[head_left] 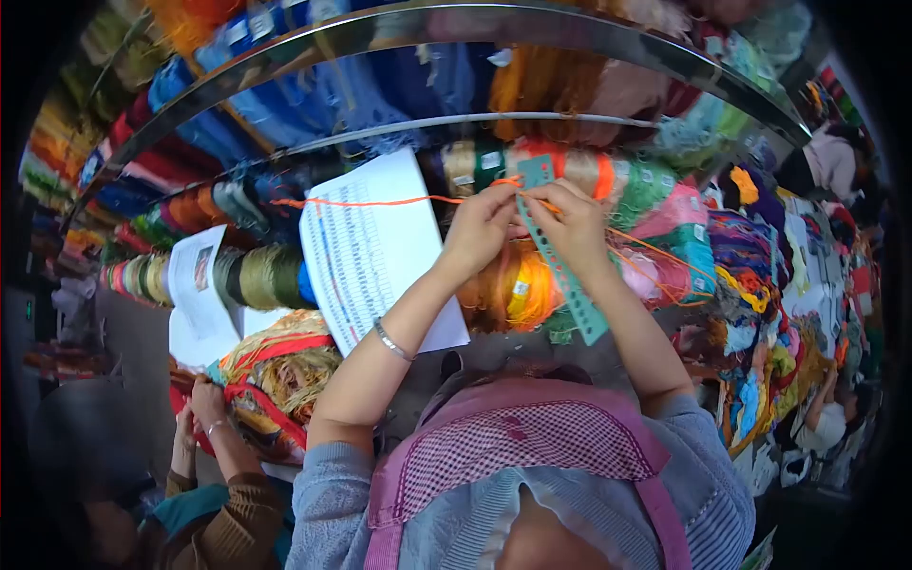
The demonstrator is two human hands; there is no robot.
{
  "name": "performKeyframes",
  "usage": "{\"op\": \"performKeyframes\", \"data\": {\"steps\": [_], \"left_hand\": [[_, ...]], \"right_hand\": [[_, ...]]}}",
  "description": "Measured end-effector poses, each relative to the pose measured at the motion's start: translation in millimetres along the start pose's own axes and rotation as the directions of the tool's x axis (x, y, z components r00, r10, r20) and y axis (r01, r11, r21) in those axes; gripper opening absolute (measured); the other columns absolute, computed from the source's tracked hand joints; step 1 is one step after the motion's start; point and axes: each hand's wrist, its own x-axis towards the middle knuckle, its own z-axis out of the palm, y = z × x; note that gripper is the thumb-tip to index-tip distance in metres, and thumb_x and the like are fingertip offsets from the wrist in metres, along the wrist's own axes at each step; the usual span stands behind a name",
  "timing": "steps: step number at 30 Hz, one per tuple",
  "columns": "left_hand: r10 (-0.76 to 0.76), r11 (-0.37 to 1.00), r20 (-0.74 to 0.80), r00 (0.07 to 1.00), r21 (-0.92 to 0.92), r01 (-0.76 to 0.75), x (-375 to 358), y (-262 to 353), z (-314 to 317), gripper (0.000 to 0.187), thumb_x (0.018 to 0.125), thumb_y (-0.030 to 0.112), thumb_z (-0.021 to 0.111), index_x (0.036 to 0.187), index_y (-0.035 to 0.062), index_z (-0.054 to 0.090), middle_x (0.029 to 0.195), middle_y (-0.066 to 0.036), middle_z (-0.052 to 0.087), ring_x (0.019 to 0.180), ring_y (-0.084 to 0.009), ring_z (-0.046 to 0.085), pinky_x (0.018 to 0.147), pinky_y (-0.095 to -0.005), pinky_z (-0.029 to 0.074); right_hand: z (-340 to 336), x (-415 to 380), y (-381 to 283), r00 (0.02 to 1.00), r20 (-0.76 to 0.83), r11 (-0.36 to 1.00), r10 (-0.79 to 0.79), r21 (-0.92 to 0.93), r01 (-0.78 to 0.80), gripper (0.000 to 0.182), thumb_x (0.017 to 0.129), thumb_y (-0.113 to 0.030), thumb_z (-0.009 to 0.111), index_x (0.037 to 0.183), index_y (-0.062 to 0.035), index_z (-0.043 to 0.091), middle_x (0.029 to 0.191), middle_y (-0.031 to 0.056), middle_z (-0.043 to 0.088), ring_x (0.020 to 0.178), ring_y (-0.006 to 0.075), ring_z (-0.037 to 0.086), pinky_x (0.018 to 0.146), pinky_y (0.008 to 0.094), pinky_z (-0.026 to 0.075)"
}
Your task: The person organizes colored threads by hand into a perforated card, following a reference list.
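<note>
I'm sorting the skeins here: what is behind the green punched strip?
Past the green strip's edges, orange-yellow yarn shows on the picture's left and pink yarn on its right. Whatever lies directly behind the strip is covered; its holes are too small to tell.

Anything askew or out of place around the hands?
Mildly: the printed chart beside the left hand sits tilted over the yarn rolls, and orange thread crosses in front of it. No damage stands out.

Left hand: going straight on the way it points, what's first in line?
Most likely the green holed strip, near its upper end, just ahead of the left hand; one view leaves depth unclear.
</note>
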Motion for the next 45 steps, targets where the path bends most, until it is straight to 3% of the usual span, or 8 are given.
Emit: {"op": "performKeyframes", "data": {"steps": [4,7,20,27,30,33,37,45], "left_hand": [[0.310,0.912,-0.081,0.947,0.308,-0.272,6.8,-18.9,-7.3,0.013,0.090,0.006,0.056,0.084,-0.0057,0.057,0.072,-0.015,0.061,0.064,-0.0203,0.069,0.056,-0.0275,0.053],[0.060,0.992,0.045,0.997,0.109,-0.065,0.9,-7.5,-11.9,0.019,0.095,0.007,0.051,0.105,-0.0045,0.063,0.085,-0.005,0.066,0.075,-0.0094,0.065,0.066,-0.0235,0.055],[0.363,0.879,-0.151,0.919,0.384,-0.284,1.6,-13.3,-9.0,0.015,0.083,0.004,0.064,0.093,-0.0066,0.066,0.077,-0.009,0.070,0.063,-0.0128,0.066,0.057,-0.0237,0.053],[-0.043,0.684,0.204,0.978,-0.708,0.177,-1.3,7.3,-25.9,0.021,0.087,0.003,0.051,0.100,-0.0080,0.063,0.075,-0.011,0.065,0.056,-0.0132,0.061,0.054,-0.0252,0.052],[-0.116,0.939,0.304,0.946,-0.277,0.204,-0.4,15.2,-19.3,0.022,0.086,0.005,0.053,0.103,-0.0008,0.067,0.060,-0.012,0.062,0.038,-0.0146,0.053,0.039,-0.0262,0.044],[0.142,0.877,0.145,0.979,0.440,-0.192,0.6,6.9,-4.6,0.014,0.087,0.013,0.061,0.096,0.0033,0.066,0.064,-0.008,0.058,0.048,-0.0138,0.053,0.046,-0.0272,0.041],[0.448,0.787,0.120,0.886,0.417,-0.454,0.9,12.9,-20.5,0.026,0.080,0.023,0.068,0.073,0.0017,0.054,0.068,-0.014,0.050,0.064,-0.0268,0.053,0.060,-0.0358,0.043],[0.146,0.981,-0.496,0.856,0.182,-0.062,-94.0,103.3,-201.7,0.026,0.092,0.023,0.056,0.071,0.0096,0.055,0.060,0.005,0.043,0.052,-0.0042,0.038,0.046,-0.0220,0.029]], "right_hand": [[1.9,-5.2,-10.9,0.996,0.092,1.000,0.019,0.017,-0.021,0.018,0.079,-0.002,0.067,0.097,-0.0025,0.066,0.075,0.0074,0.054,0.059,0.0147,0.050,0.055,0.0271,0.042],[6.4,-11.9,-6.2,0.999,0.038,0.999,0.030,0.044,-0.032,0.028,0.074,-0.005,0.073,0.100,-0.0026,0.064,0.079,0.0053,0.054,0.060,0.0122,0.047,0.055,0.0269,0.040],[19.3,-25.8,-14.1,0.981,-0.157,0.992,0.113,-0.035,-0.119,0.027,0.076,-0.002,0.073,0.102,-0.0031,0.066,0.083,0.0034,0.061,0.057,0.0060,0.048,0.055,0.0202,0.044],[12.9,-22.7,-11.0,0.979,-0.159,0.987,0.132,-0.066,-0.144,0.027,0.075,-0.001,0.073,0.101,-0.0037,0.065,0.081,0.0010,0.057,0.057,0.0053,0.044,0.052,0.0196,0.038],[23.7,-29.7,-7.1,0.961,-0.199,0.980,0.195,0.075,-0.183,0.046,0.070,-0.001,0.074,0.111,-0.0067,0.054,0.078,0.0002,0.049,0.063,0.0075,0.044,0.057,0.0215,0.037],[21.2,-34.8,0.2,0.957,-0.189,0.976,0.218,0.033,-0.216,0.054,0.068,-0.003,0.074,0.116,-0.0063,0.051,0.076,0.0026,0.047,0.065,0.0120,0.046,0.059,0.0244,0.040],[19.8,-28.7,-1.6,0.981,-0.153,0.961,0.116,-0.232,-0.149,0.052,0.070,-0.008,0.073,0.117,-0.0040,0.051,0.087,0.0096,0.053,0.077,0.0260,0.054,0.069,0.0348,0.047],[5.2,-1.9,16.3,0.957,-0.288,0.877,-0.002,-0.461,-0.137,0.066,0.067,-0.018,0.073,0.125,0.0009,0.046,0.128,0.0186,0.046,0.121,0.0374,0.040,0.110,0.0511,0.023]]}}
